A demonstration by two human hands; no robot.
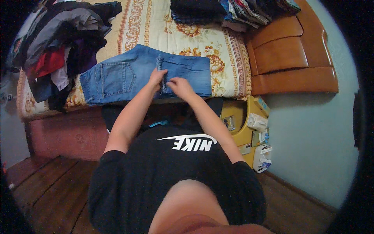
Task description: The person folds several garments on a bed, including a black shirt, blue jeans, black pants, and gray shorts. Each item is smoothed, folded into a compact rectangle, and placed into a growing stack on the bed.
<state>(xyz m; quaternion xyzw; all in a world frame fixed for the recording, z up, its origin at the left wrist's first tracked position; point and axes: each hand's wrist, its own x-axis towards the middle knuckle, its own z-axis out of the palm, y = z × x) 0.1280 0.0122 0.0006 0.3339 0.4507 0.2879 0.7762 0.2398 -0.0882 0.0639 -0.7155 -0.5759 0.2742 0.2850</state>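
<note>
A pair of blue jeans [148,64] lies along the near edge of the bed, its back pocket to the left and its legs folded back over toward the waist. The frayed hem runs across the middle of the bundle. My left hand [157,78] is closed on this hem, thumb and finger pinching the denim. Just right of it, my right hand [180,87] rests over the folded leg with fingers curled together. Whatever its fingertips pinch, if anything, is too small to make out.
A heap of dark, grey and red clothes [66,43] covers the bed's left side. Folded clothes [218,11] are stacked at the far right, by the brown padded headboard [288,54]. A yellow bedside shelf [241,134] with small packages stands right of my right forearm. Flowered bedding [136,27] lies underneath.
</note>
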